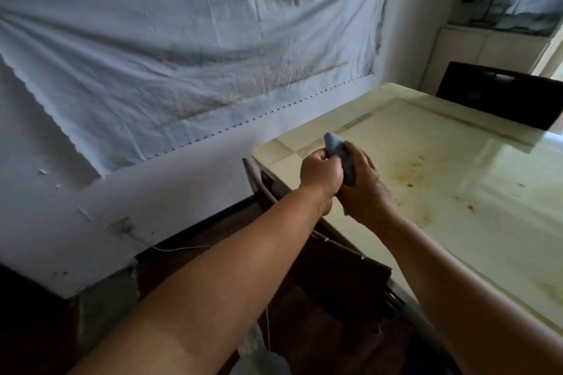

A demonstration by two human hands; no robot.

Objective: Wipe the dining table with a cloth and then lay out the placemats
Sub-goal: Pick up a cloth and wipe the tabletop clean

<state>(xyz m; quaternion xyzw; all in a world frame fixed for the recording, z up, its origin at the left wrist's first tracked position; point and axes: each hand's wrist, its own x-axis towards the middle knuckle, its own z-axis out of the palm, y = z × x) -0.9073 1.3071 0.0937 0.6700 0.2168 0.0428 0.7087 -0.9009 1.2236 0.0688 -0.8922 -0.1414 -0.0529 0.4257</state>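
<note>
A blue cloth (335,146) is bunched between both of my hands, just above the near left corner of the dining table (441,161). My left hand (320,173) grips its left side with closed fingers. My right hand (368,189) wraps around it from the right. The table top is cream and glossy, with yellow-brown stains to the right of my hands. No placemats are in view.
A dark chair back (499,94) stands at the table's far side. Another dark chair (335,268) sits tucked below the table's near edge. A white sheet (182,64) hangs on the wall to the left. A white cabinet (487,49) stands at the back right.
</note>
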